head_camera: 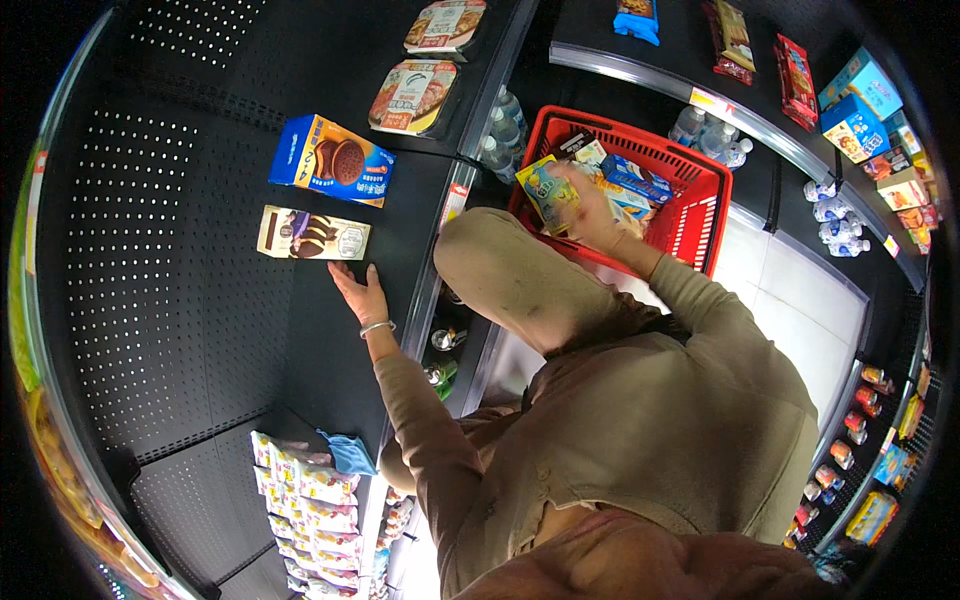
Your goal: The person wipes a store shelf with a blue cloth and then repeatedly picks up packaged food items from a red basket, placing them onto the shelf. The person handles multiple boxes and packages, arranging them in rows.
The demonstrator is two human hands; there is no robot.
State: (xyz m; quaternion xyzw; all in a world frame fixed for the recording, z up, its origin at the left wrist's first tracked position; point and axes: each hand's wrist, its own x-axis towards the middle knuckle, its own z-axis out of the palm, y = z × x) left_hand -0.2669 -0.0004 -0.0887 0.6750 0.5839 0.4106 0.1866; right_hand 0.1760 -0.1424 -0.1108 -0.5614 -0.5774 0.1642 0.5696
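My left hand [361,298] is over the black shelf [330,337], fingers apart. Its fingertips are at the near edge of a cream biscuit box [319,234], perhaps touching it; the hand grips nothing. Just beyond that box lies a blue and orange box of chocolate sandwich biscuits [334,161]. My right hand [589,206], blurred, is inside a red plastic shopping basket [637,124]. It is on a yellow packet [546,193] with a cartoon print, apparently gripping it. Blue biscuit boxes [636,178] and a dark package [577,146] lie around it in the basket.
Two sealed food trays [415,96] are farther along the shelf. White snack bags [315,510] and a blue cloth pouch [349,452] lie nearer me. Water bottles [504,133] stand beside the basket. My bent knee [487,255] is between shelf and basket. Another stocked shelf [637,67] curves along the right.
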